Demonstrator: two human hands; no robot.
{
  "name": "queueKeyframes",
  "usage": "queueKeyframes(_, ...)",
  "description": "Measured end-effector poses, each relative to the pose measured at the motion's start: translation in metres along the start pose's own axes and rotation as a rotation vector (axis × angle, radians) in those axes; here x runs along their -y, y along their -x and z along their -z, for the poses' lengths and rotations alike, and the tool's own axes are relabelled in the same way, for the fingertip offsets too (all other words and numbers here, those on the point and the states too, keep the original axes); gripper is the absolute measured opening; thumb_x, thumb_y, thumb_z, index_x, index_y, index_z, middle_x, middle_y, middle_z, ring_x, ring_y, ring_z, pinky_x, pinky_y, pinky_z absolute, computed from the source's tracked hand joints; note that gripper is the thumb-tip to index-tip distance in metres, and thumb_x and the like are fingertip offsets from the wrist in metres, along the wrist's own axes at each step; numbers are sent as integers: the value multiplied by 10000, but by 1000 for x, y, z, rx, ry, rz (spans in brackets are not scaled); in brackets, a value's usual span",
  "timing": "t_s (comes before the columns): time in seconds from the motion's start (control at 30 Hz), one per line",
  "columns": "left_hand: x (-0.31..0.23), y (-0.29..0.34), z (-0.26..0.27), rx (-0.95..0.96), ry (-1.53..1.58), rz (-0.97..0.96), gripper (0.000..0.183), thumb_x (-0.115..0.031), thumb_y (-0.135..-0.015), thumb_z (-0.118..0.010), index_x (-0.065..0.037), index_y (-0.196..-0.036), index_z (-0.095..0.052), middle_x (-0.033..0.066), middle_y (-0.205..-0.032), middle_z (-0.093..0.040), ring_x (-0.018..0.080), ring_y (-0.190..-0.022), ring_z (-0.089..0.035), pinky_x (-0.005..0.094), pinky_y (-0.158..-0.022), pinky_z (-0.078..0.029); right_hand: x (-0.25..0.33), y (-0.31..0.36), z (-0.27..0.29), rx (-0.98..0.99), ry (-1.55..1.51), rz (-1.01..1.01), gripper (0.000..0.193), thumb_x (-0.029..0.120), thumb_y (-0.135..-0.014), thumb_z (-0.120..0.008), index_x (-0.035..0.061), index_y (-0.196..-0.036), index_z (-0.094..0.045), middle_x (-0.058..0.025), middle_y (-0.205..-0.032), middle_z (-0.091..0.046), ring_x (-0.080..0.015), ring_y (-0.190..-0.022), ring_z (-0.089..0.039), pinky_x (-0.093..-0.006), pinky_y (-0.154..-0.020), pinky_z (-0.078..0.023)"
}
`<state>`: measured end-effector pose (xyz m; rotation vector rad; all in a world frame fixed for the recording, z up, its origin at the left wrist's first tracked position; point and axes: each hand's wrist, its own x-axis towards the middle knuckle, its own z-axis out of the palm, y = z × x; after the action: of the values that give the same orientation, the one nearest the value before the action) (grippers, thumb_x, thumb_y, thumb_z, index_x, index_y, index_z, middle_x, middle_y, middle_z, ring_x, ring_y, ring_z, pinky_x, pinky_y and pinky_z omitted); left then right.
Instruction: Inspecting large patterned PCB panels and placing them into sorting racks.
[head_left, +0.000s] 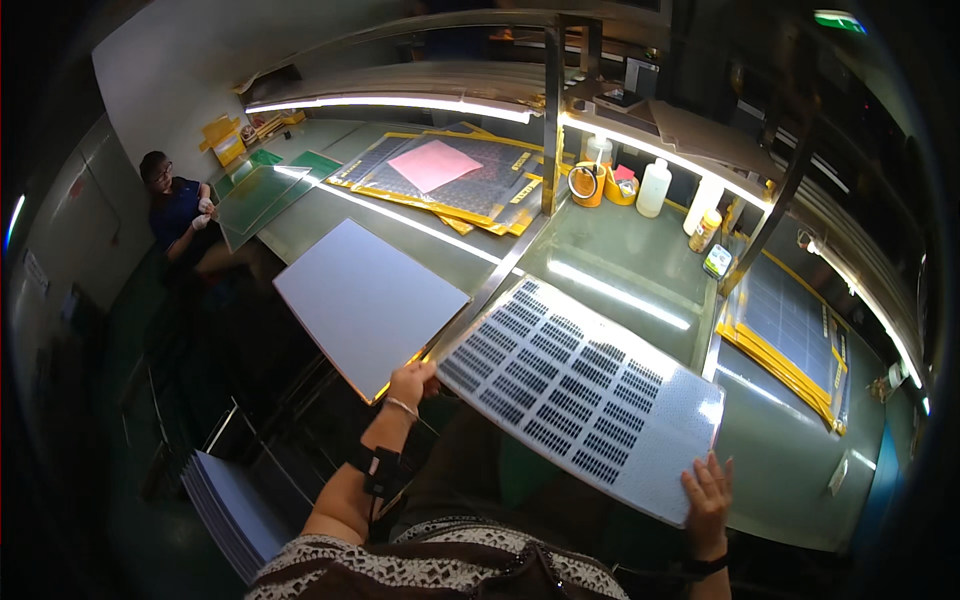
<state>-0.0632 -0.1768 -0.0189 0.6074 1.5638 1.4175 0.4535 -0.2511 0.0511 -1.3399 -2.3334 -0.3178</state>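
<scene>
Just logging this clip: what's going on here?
A person handles a patterned panel at a bench: the left hand's grip is at its left corner, the right hand's at its near right corner. A plain grey sheet lies to the left. Farther left, a co-worker has both hands at a green-tinted sheet.
</scene>
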Motion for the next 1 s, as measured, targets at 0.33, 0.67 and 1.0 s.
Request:
queueKeyframes(0.33,-319,43,-13,209,-235,-622,588,-600,-851,-412,-61,-980,-610,55,-748,-558,137,-680,-564,242,-598,-413,-135,-140,93,-410,-518,-462,252,159,-867,-508,-9,-1049,-557,-108,-928,-607,-248,-903,-584,-360,-796,-465)
queueKeyframes(0.67,17,-80,208,-454,321,109,605,-515,-765,-640,16,-1050,-578,164,-1056,-598,251,-946,-580,354,-850,-454,-202,-62,-98,304,-1382,-1205,304,294,-911,-495,27,-1050,-539,-87,-946,-623,-244,-865,-618,-420,-765,-509)
queueKeyframes(1.0,-17,-33,139,-274,710,-110,336,-160,-857,-591,33,-1120,-509,139,-1058,-585,274,-899,-607,420,-794,-510,-98,-141,27,396,-655,-687,291,200,-861,-542,-39,-1024,-575,-118,-866,-638,-178,-805,-626,-277,-674,-514)
